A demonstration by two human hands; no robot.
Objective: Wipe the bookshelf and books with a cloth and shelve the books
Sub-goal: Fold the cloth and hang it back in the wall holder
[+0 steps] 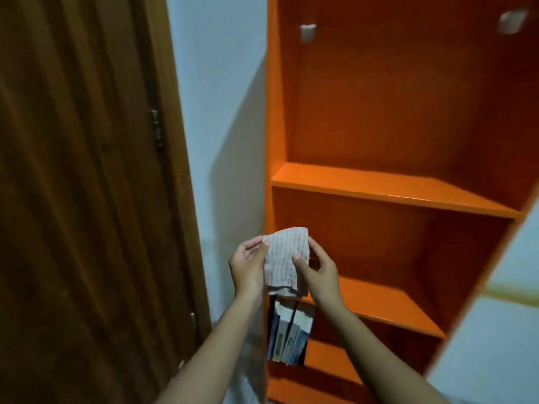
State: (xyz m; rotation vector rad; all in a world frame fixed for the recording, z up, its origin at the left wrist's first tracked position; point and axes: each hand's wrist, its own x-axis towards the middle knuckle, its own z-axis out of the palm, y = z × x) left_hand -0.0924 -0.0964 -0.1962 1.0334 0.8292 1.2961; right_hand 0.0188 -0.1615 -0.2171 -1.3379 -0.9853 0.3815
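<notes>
An orange bookshelf (393,188) stands against the pale wall, its upper two shelves bare. I hold a white checked cloth (284,259) in front of its left side. My left hand (248,265) pinches the cloth's upper left corner. My right hand (318,271) grips its right edge between thumb and fingers. Several books (290,335) stand upright at the left end of a lower shelf, partly hidden behind the cloth and my hands.
A dark brown wooden door (87,199) fills the left side, close to the bookshelf. A strip of pale wall (221,112) separates them. Two white brackets (308,32) sit on the bookshelf's back panel. A pale surface (495,330) lies at the right.
</notes>
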